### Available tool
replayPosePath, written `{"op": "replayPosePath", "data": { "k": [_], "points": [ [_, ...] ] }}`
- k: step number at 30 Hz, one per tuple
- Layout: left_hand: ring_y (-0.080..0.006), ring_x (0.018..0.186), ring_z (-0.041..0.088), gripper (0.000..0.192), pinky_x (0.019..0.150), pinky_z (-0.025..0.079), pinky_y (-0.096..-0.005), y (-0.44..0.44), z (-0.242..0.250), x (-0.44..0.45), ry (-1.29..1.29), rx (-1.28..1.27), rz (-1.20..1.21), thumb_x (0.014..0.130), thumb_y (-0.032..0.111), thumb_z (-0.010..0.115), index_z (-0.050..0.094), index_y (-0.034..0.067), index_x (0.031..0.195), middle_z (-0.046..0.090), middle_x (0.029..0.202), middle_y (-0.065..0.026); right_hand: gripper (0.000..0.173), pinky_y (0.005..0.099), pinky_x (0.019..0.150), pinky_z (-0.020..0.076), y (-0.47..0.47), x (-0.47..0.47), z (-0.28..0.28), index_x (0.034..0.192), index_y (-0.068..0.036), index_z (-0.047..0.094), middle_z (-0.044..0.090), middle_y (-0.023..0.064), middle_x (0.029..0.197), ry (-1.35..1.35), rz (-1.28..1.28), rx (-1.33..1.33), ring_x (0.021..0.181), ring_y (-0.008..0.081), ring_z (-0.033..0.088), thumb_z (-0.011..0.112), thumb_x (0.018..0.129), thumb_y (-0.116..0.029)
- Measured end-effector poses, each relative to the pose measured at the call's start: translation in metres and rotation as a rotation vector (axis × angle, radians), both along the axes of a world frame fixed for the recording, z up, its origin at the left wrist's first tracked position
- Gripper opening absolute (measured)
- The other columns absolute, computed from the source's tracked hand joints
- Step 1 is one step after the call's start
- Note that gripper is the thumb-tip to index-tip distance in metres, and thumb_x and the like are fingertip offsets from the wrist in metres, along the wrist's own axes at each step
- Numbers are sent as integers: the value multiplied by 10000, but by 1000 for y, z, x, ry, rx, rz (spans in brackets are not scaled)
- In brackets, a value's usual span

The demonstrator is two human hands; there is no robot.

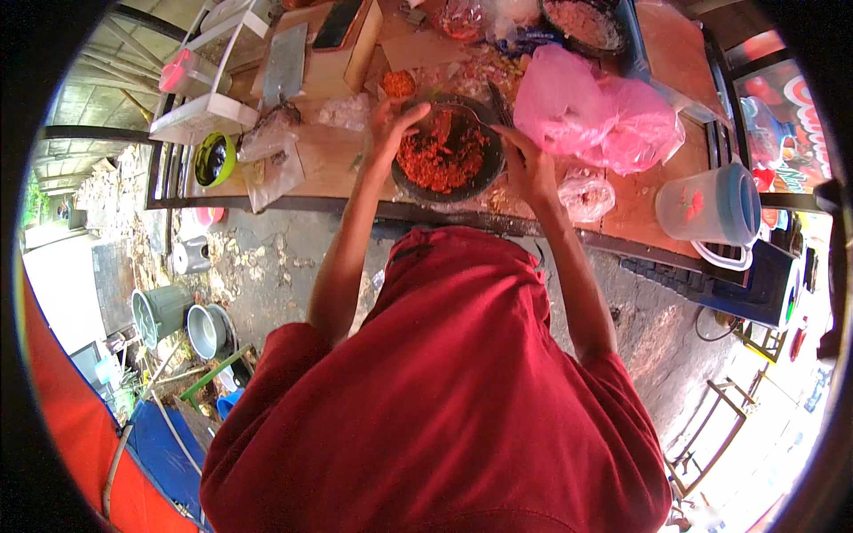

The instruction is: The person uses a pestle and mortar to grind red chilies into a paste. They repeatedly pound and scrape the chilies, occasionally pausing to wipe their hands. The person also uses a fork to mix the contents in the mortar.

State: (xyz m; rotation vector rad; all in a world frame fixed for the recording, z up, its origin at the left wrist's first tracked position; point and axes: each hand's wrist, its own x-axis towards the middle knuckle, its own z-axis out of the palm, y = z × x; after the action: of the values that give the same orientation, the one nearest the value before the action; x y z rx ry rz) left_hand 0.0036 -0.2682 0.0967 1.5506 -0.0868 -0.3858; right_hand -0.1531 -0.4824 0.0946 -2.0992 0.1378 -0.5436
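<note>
Before me sits a dark stone mortar (494, 163) holding coarse, bright red chili paste (443, 166). What looks like a metal spoon (470, 112) lies across the far side of the mortar, its lower end coated red. My right hand (530, 160), at the mortar's right rim, grips the handle end. At the left rim is my left hand (393, 130), thumb spread from the fingers and nothing seen in it. Just beyond it stands a small container of orange-red paste (398, 84). A dark knife-like tool (497, 103) lies behind my right hand.
Pink plastic bags (593, 113) bulge on the right, near a small clear bag (586, 194) and a lidded plastic pitcher (700, 203). A lime-green bowl (214, 158) stands at the left edge. Farther back are a wooden box (363, 46) and a dark pan (586, 26).
</note>
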Motion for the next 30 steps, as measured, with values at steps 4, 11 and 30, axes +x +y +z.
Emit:
{"op": "replayPosePath", "data": {
  "k": [4,11,30],
  "points": [
    [-178,1055,661,484,827,576,-357,-1,-3,5,16,38,0,818,339,845,619,56,1138,680,1130,-68,251,374,676,535,-4,4,0,1190,-97,713,716,189,970,-69,158,-256,781,318,706,588,975,-64],
    [-173,1081,653,540,852,566,-337,1,1,4,44,53,-28,831,345,830,634,48,1237,683,1179,-74,307,378,721,536,-5,6,-4,1171,-100,726,715,177,955,-15,131,-38,842,304,695,590,916,3],
    [-173,1083,655,440,937,525,-319,12,-12,32,189,-249,-187,977,304,634,616,64,1346,667,1221,-80,254,314,695,527,-7,8,-10,1201,-90,716,731,94,928,10,225,-259,774,151,664,605,978,-42]
  ]
}}
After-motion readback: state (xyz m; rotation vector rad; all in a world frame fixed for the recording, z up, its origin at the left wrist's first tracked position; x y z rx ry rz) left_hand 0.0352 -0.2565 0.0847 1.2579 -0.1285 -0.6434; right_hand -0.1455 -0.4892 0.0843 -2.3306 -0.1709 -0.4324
